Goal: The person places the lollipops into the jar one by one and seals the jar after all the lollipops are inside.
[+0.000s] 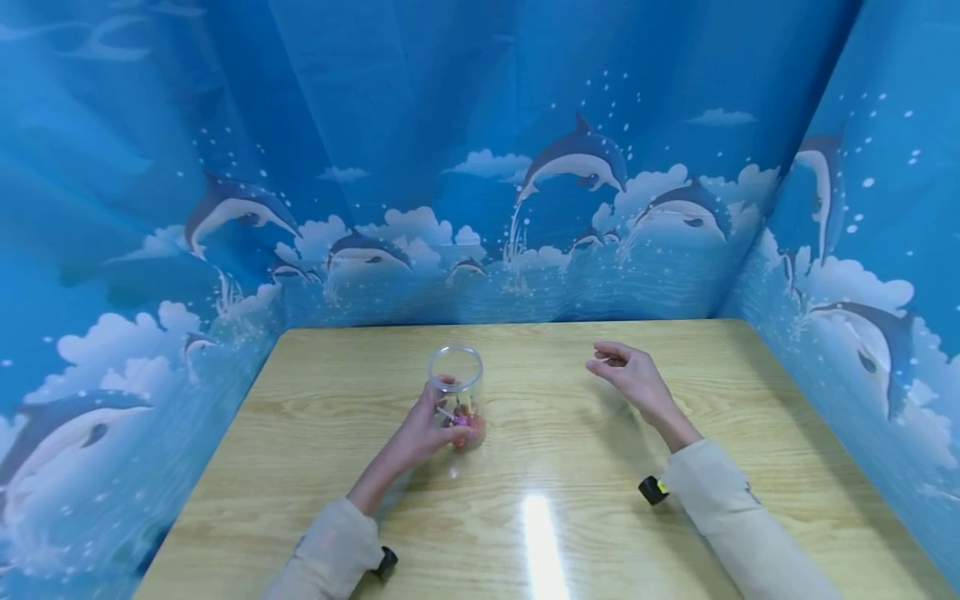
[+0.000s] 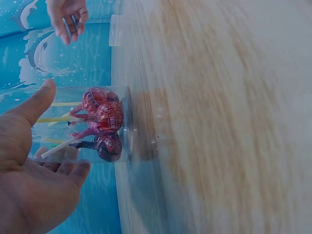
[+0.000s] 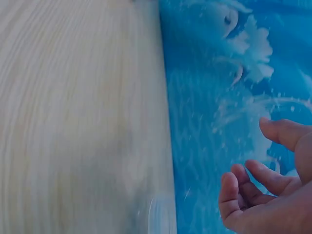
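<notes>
My left hand point(image 1: 427, 429) holds a clear round jar point(image 1: 456, 367) by its side, thumb on one side and fingers on the other. The jar stands upright on the table with its round mouth facing up. Inside, at the bottom, lie several lollipops point(image 2: 108, 117) in red and dark wrappers, their yellow and white sticks pointing up. Well to the right, my right hand point(image 1: 633, 379) hovers above the table with loosely bent fingers. In the right wrist view, nothing shows between its thumb and fingertips.
The pale wooden table point(image 1: 337, 358) reaches back to a blue dolphin-print curtain point(image 1: 450, 275), which also hangs on both sides. A small clear object point(image 2: 115, 30) stands at the table's far side in the left wrist view; its kind is unclear. Black devices point(image 1: 654, 490) sit at both wrists.
</notes>
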`<state>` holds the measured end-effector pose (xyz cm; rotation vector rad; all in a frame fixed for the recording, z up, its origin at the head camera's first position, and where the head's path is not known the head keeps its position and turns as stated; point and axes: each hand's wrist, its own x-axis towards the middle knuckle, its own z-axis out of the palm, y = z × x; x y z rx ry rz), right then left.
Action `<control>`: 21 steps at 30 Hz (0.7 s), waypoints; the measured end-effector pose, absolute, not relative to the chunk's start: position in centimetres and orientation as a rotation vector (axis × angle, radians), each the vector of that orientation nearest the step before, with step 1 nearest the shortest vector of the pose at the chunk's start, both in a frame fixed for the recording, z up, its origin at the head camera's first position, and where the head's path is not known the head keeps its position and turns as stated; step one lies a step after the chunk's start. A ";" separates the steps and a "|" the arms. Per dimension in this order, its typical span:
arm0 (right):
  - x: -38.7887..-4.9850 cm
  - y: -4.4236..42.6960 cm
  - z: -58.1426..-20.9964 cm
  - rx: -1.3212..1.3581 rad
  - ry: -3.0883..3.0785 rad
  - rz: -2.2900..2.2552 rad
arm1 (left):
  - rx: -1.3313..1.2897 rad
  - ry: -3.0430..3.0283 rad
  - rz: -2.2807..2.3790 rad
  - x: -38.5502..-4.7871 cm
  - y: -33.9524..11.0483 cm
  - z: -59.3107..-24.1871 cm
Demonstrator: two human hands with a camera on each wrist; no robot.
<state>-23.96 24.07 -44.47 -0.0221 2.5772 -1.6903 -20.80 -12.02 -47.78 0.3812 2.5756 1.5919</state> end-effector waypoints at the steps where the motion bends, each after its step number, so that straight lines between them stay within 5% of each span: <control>1: -24.0 24.5 -44.6 -0.011 2.590 -1.675 | 0.384 2.579 1.591 -20.8 -12.0 -47.8; 21: -24.6 30.7 -47.6 0.055 2.708 -1.431 | 0.352 2.587 1.566 -20.9 -12.0 -48.1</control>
